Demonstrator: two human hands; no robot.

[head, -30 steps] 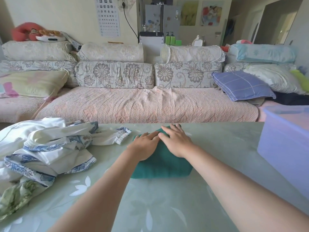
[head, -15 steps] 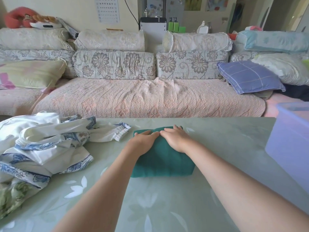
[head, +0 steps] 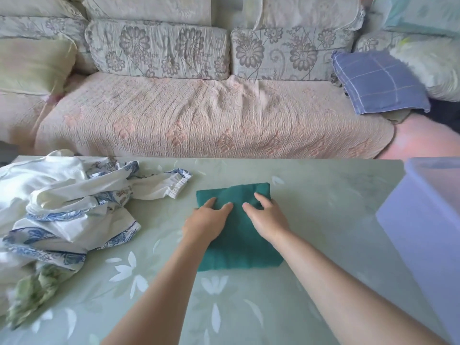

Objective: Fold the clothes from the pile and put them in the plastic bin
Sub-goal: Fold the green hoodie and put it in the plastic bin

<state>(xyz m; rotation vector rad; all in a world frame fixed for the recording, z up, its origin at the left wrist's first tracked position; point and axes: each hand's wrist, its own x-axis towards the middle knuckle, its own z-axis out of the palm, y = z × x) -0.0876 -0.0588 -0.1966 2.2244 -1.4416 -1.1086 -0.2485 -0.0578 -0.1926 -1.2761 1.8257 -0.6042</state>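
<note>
- Two bare hands: the left hand (head: 206,224) and the right hand (head: 267,217).
- One folded green garment (head: 239,247).
- One loose pile of clothes (head: 62,207). Two fabrics show in it, white with a blue print and a pale green leafy print. The number of separate pieces cannot be told.
- One translucent lilac plastic bin (head: 428,220), cut off by the right edge of the view.
- One table (head: 323,195) with a pale green flowered top.
- One sofa (head: 199,120).
- Two flower-patterned back cushions fully in view: the left cushion (head: 156,51) and the right cushion (head: 291,51).
- One blue checked pillow (head: 378,80).
- One yellow-green pillow (head: 34,63).
</note>
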